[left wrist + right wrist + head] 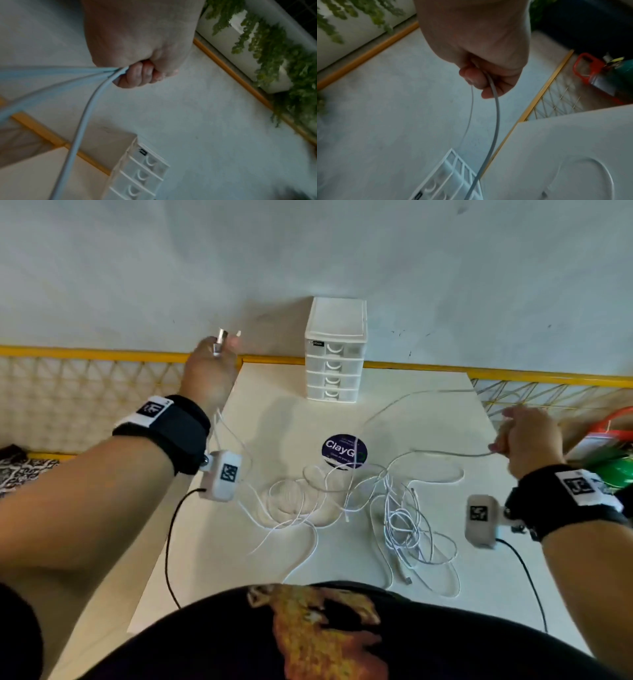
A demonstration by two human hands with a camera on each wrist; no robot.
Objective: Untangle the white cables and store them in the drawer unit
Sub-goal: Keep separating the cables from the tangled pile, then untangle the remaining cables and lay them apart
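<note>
The left hand (209, 371) is raised at the table's (260, 563) far left, fingers (137, 75) curled tight round several strands of the white cables (342, 501). The right hand (529, 440), at the right edge, grips one strand. The tangle lies mid-table, near of the drawer unit (335, 350) by the wall.

1 drawer unit (335, 350), 4 drawers

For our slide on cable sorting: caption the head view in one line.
Both hands, left and right, lift white cables from a tangle before a closed four-drawer unit.
</note>
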